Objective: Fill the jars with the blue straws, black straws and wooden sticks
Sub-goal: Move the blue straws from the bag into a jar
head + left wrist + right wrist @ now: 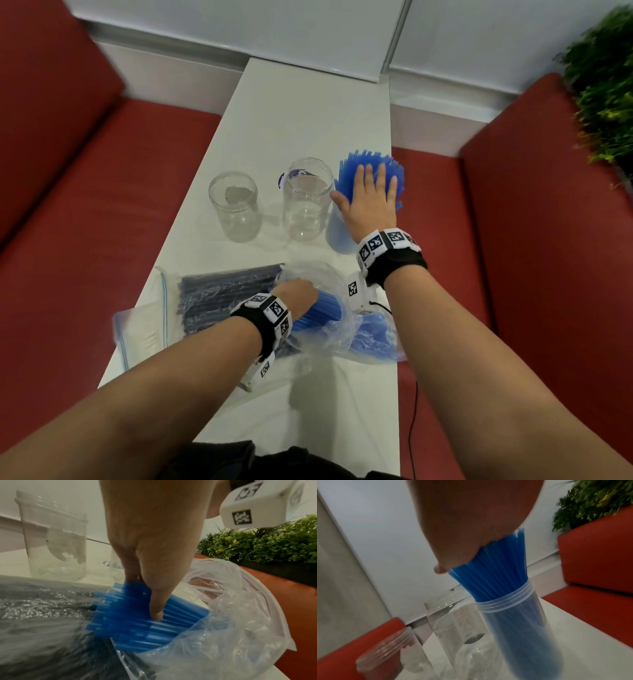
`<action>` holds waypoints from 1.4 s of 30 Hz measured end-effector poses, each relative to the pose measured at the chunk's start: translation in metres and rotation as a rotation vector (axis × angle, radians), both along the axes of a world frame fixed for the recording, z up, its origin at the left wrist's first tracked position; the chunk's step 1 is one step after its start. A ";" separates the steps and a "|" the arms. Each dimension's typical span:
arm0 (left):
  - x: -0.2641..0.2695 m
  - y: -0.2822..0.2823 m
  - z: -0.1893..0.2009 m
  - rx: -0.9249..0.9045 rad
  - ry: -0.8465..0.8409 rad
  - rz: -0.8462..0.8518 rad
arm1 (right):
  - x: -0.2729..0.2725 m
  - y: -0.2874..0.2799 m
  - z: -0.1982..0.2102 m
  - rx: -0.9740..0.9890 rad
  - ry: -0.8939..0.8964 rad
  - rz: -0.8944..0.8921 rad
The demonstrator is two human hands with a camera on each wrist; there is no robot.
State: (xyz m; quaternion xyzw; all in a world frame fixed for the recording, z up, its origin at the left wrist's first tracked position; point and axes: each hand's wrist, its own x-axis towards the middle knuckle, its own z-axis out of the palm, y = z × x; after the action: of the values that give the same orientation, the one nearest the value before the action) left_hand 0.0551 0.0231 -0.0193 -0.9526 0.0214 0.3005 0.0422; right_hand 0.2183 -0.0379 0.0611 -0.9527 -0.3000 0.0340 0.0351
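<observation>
Three clear jars stand in a row on the white table. The right jar is packed with blue straws that fan out above its rim. My right hand lies flat on their tops, fingers straight. The middle jar and the left jar hold nothing. My left hand reaches into a clear plastic bag and grips a bundle of blue straws, thumb on top. A zip bag of black straws lies to its left. No wooden sticks show clearly.
Red sofa cushions flank the narrow table on both sides. A green plant stands at the far right. A flat zip bag lies at the table's left edge. A black cable hangs off the right edge.
</observation>
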 end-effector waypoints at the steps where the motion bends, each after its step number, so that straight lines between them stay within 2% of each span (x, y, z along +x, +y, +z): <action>1: 0.000 -0.001 0.001 0.005 0.004 0.001 | 0.001 0.000 -0.002 0.002 0.002 0.019; 5: 0.000 0.000 0.005 0.007 0.012 -0.006 | 0.004 0.000 -0.001 0.104 -0.056 -0.055; 8: -0.002 0.000 0.010 0.038 -0.007 -0.021 | -0.002 -0.007 0.000 0.093 0.029 -0.068; 9: -0.002 0.000 0.013 0.042 -0.005 -0.007 | -0.004 -0.010 0.001 0.170 0.023 -0.054; 14: -0.006 0.003 0.027 0.049 0.041 0.101 | -0.031 -0.028 0.007 0.801 -0.110 0.070; 16: -0.008 0.004 0.034 0.052 0.068 0.138 | -0.050 -0.035 0.002 0.883 0.002 0.101; 19: -0.010 0.004 0.052 0.088 0.059 0.169 | -0.077 -0.047 -0.009 0.796 0.420 0.143; 21: -0.012 0.004 0.069 0.119 0.034 0.174 | -0.092 -0.052 -0.019 0.625 0.658 0.178; 22: -0.012 0.005 0.078 0.125 0.026 0.172 | -0.098 -0.054 -0.024 0.518 0.719 0.199; 24: -0.013 0.005 0.098 0.129 0.032 0.160 | -0.110 -0.054 -0.034 0.336 0.748 0.237; 27: -0.014 0.000 0.131 0.136 -0.018 0.123 | -0.124 -0.050 -0.047 0.286 0.657 0.216; 30: -0.016 -0.007 0.164 0.051 -0.136 0.173 | -0.134 -0.048 -0.040 0.459 0.722 0.067; 33: -0.016 -0.011 0.206 0.053 -0.301 0.040 | -0.145 -0.044 -0.020 0.735 0.866 0.062; 36: -0.012 -0.009 0.224 -0.019 -0.543 -0.035 | -0.144 -0.037 -0.001 0.856 0.893 0.031; 38: -0.012 -0.009 0.223 -0.095 -0.628 -0.077 | -0.140 -0.031 0.008 0.911 0.898 0.042; 40: -0.015 -0.008 0.227 -0.254 -0.736 -0.160 | -0.135 -0.028 0.020 0.954 0.906 0.025; 42: -0.017 0.001 0.231 -0.505 -1.009 -0.158 | -0.130 -0.032 0.035 1.048 0.943 0.033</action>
State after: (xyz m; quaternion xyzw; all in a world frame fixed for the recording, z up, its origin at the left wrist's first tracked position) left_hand 0.0383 0.0241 0.2120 -0.9542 0.1410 -0.2102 -0.1593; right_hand 0.0881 -0.0696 0.0960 -0.6893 -0.2442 0.2949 0.6150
